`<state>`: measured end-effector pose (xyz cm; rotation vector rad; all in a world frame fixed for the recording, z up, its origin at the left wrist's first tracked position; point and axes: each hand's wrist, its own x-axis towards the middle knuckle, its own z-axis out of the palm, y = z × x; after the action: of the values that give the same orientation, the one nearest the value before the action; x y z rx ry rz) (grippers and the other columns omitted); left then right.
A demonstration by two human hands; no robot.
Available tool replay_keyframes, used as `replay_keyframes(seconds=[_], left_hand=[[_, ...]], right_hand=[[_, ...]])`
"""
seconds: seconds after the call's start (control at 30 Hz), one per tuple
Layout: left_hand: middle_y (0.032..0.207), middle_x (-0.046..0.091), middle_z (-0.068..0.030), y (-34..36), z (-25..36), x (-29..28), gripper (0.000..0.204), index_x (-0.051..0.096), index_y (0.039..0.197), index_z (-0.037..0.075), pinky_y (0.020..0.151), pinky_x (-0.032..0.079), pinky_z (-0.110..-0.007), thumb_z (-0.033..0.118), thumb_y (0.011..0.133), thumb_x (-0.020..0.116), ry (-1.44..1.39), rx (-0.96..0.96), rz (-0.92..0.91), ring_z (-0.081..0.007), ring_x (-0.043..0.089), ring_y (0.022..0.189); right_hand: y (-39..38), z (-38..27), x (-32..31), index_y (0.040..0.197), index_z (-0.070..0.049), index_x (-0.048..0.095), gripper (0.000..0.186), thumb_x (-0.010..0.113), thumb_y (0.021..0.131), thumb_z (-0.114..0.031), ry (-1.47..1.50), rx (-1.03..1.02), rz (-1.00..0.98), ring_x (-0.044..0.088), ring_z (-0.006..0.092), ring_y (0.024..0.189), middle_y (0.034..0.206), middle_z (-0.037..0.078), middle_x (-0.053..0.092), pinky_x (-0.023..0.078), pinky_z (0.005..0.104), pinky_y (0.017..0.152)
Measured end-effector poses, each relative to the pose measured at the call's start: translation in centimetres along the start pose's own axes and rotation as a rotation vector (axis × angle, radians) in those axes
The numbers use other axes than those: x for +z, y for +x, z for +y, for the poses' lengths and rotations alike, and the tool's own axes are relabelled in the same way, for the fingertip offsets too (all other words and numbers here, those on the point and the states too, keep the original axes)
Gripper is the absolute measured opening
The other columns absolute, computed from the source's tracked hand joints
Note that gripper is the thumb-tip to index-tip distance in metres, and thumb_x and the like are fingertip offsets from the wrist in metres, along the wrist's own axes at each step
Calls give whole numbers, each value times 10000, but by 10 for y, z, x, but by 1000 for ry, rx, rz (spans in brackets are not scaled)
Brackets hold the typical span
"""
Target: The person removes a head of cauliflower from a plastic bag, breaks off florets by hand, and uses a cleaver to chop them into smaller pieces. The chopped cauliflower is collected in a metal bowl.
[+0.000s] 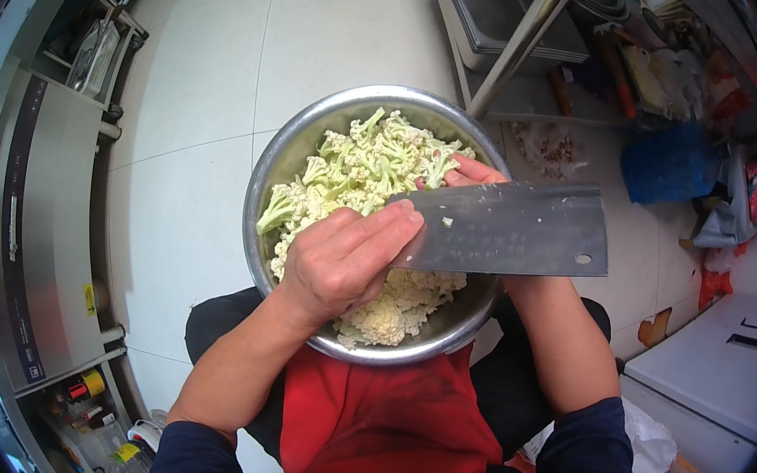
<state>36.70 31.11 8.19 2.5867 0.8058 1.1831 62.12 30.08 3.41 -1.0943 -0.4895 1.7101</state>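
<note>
- The left hand [342, 260] lay palm down over the flat of a broad steel cleaver [507, 229], its fingers together and stretched across the near end of the blade, pressing or wiping along it rather than clamped round anything.
- The right hand [471, 172] was mostly hidden behind the blade; only its fingertips showed past the top edge, at the far side of the left hand. It appeared to be carrying the cleaver, though the grip itself could not be seen.
- Just beneath both hands sat a round metal bowl [274, 167], resting on the person's lap over a red apron [383, 426].
- The bowl was already heaped nearly to the rim with cauliflower florets [359, 163], green-stemmed pieces beyond the left fingers and paler, whiter pieces under the wrist.
- A few white crumbs clung to the blade face beside the left fingertips.
- Judging from this, most of the cutting looked done: no whole head or large uncut piece was in sight near either hand.
- What seemed left was clearing the last bits off the blade into the bowl.
</note>
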Motion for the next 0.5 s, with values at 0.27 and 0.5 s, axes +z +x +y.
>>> replay_keyframes(seconds=[0.27, 0.5], left_hand=[[1153, 812, -165, -5, -2, -1, 494, 781, 1227, 18, 683, 565, -317, -61, 740, 793, -21, -20, -15, -236, 758, 810], [1162, 808, -172, -7, -3, 1, 505, 772, 1223, 14, 701, 576, -325, -70, 726, 800, -42, -39, -37, -254, 770, 844]], right_hand=[[-4, -6, 12, 1481, 12, 610, 475, 723, 1052, -157, -212, -7, 81, 710, 141, 1129, 1259, 92, 749, 582, 294, 988], [0, 3, 7, 1483, 21, 596, 494, 732, 1046, -164, -253, -164, -1, 696, 137, 1116, 1259, 92, 733, 584, 296, 976]])
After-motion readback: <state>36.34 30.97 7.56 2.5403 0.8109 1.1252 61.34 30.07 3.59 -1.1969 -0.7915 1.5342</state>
